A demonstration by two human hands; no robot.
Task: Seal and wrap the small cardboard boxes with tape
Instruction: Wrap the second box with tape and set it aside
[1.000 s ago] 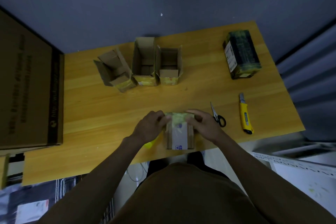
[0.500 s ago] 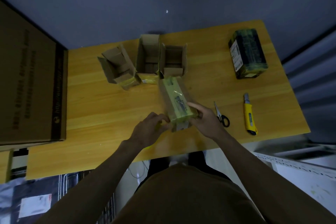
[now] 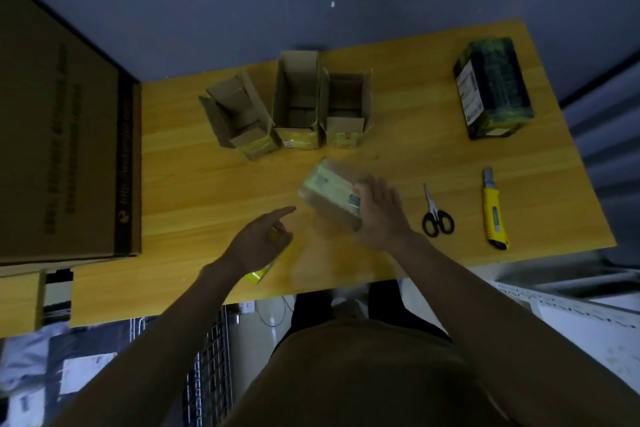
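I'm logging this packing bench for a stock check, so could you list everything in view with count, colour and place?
Table: one, yellow-brown wood, centre.
Open small boxes: three, brown cardboard with yellowish tape at the near ends, in a row at the far middle.
Taped small box: one, brown with pale yellowish tape, blurred, near middle.
Wrapped box: one, dark with a white label, far right.
Scissors: one, black handles, right of the taped small box.
Utility knife: one, yellow, right of the scissors.
Large carton: one, brown, left edge.
Yellow item: one, under the left hand; cannot tell what.
Left hand: forefinger extended.
Right hand: holds the taped small box.
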